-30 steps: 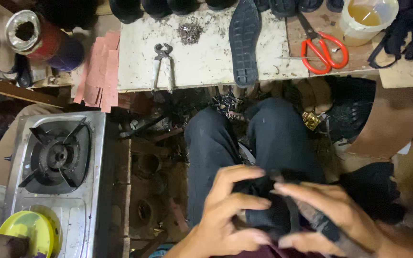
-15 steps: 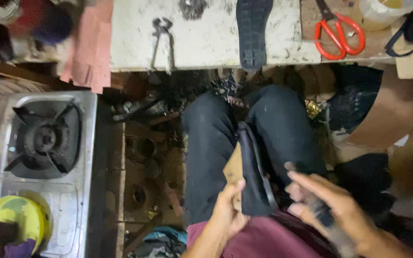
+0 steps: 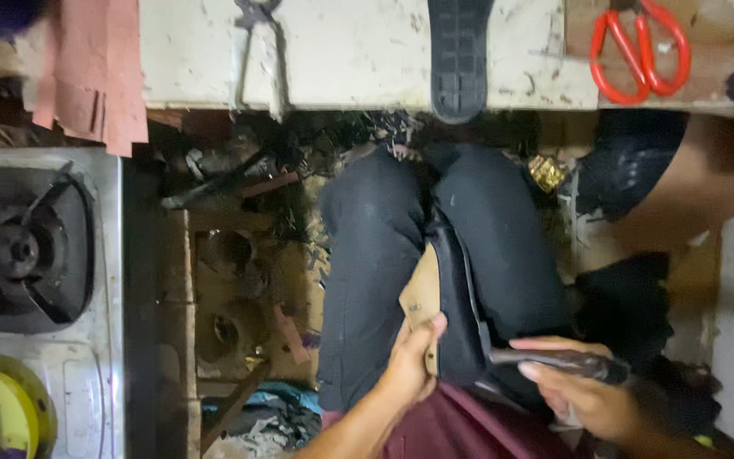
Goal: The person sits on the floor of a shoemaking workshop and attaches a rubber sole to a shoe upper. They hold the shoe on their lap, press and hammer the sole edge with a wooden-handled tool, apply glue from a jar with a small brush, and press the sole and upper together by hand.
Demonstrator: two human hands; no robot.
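left hand (image 3: pixel 411 365) pinches shoe (image 3: pixel 448 306) edge, as before | right hand (image 3: pixel 584 391) wrapped around tool (image 3: pixel 554 363), now at shoe's side | shoe still upright on lap

This looks like a small shoe-repair workshop. Well ahead of the hands, a scarred white workbench (image 3: pixel 341 59) carries pincers (image 3: pixel 258 51), red-handled scissors (image 3: pixel 639 47) and a black shoe sole (image 3: pixel 459 55), with reddish sandpaper sheets (image 3: pixel 95 81) hanging off its edge. Far to the left of the left hand (image 3: pixel 409 365) sits a gas stove (image 3: pixel 31 255), above what seems a scrap-littered floor (image 3: pixel 239 297).
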